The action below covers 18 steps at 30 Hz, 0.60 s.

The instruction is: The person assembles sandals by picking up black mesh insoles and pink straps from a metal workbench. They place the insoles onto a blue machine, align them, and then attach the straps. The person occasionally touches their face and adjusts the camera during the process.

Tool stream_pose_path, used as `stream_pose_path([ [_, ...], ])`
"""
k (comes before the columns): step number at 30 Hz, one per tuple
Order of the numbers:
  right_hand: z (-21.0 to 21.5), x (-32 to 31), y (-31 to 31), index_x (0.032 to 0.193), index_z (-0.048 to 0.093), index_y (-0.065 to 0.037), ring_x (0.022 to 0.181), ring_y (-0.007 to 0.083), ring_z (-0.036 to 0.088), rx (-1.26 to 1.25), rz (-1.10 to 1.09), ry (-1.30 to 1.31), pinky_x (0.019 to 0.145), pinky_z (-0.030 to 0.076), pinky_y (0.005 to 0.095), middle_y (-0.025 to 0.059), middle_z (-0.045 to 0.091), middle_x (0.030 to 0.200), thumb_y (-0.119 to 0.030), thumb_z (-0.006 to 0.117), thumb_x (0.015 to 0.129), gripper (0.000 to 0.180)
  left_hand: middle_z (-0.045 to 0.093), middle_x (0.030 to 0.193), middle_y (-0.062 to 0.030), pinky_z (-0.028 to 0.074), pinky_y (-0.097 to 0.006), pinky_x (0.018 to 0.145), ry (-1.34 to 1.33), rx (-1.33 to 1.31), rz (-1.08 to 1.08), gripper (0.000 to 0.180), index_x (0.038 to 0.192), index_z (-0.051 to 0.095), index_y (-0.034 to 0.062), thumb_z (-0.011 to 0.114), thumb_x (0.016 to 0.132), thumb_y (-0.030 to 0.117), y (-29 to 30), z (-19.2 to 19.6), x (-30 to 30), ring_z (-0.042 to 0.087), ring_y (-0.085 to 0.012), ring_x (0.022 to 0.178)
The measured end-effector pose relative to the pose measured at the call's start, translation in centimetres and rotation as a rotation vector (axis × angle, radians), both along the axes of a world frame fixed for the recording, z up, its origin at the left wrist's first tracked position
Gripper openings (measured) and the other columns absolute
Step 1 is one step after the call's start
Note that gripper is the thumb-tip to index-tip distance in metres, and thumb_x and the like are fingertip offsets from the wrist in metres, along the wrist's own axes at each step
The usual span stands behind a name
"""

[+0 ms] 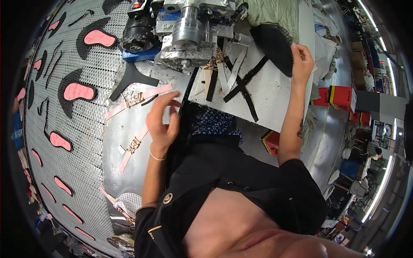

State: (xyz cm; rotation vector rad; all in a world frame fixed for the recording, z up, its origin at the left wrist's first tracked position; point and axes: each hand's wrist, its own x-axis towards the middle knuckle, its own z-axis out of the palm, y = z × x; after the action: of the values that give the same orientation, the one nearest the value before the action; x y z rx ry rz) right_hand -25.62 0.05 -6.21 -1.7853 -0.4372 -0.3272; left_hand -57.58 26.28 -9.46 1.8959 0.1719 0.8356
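My left hand [161, 122] hovers over the metal table, its fingers loosely curled and apart, with nothing seen in them. Close to it lie a pink strap [158, 91] with a gold-coloured buckle and a second pink strap [125, 161]. Beyond these rests a black Y-shaped piece [130, 80]. At the right my right hand [303, 62] is closed at the edge of a black curved sheet [274, 49], thumb and fingertips against it. Several black and pale straps [243, 88] lie crossed on the worktop, left of that hand.
A metal pressing machine [188, 36] stands ahead between the two work surfaces. On the left, a mesh conveyor [77, 129] carries pink insoles [80, 91] and black pieces. Green cloth [275, 15] covers the far worktop. Red boxes [342, 98] stand at the right.
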Motion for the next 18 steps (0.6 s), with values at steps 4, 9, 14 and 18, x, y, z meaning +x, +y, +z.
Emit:
stream_pose_path([
  [4, 2.8, -0.6, -0.4, 0.087, 0.066, 0.001, 0.074, 0.0042, 0.054, 0.019, 0.046, 0.062, 0.069, 0.042, 0.0185, -0.0006, 0.063, 0.08, -0.009, 0.067, 0.089, 0.01, 0.066, 0.098, -0.0159, 0.051, -0.031, 0.069, -0.015, 0.045, -0.21, 0.038, 0.105, 0.062, -0.0031, 0.049, 0.072, -0.015, -2.6, 1.0, 1.8, 0.066, -0.0223, 0.074],
  [9, 6.7, -3.9, -0.1, 0.091, 0.064, 0.001, 0.071, 0.0053, 0.054, 0.343, -0.099, -0.107, 0.066, 0.042, 0.0192, -0.0006, 0.062, 0.079, -0.008, 0.064, 0.09, 0.009, 0.064, 0.109, -0.0143, 0.053, -0.035, 0.075, 0.0, 0.249, -0.383, 0.043, 0.111, 0.062, 0.004, 0.057, 0.071, -0.011, -5.3, 1.5, 2.6, 0.066, -0.0255, 0.089],
  [14, 10.1, -11.2, 2.0, 0.086, 0.06, -0.001, 0.065, 0.0057, 0.053, 0.501, 0.001, 0.025, 0.064, 0.043, 0.0197, -0.001, 0.06, 0.076, -0.009, 0.059, 0.092, 0.01, 0.045, 0.136, -0.02, 0.04, -0.048, 0.102, -0.112, 0.428, -0.272, 0.06, 0.125, 0.056, 0.011, 0.073, 0.068, 0.001, -8.3, 2.5, 4.5, 0.043, -0.0381, 0.126],
  [18, 9.5, -15.1, 3.1, 0.088, 0.058, -0.001, 0.076, 0.0081, 0.055, 0.519, 0.256, 0.334, 0.071, 0.044, 0.0216, 0.0032, 0.061, 0.083, -0.013, 0.056, 0.093, 0.013, 0.037, 0.145, -0.0199, 0.029, -0.054, 0.11, -0.151, 0.511, -0.167, 0.059, 0.128, 0.056, 0.0117, 0.071, 0.071, 0.014, -8.5, 2.7, 5.7, 0.033, -0.0381, 0.135],
])
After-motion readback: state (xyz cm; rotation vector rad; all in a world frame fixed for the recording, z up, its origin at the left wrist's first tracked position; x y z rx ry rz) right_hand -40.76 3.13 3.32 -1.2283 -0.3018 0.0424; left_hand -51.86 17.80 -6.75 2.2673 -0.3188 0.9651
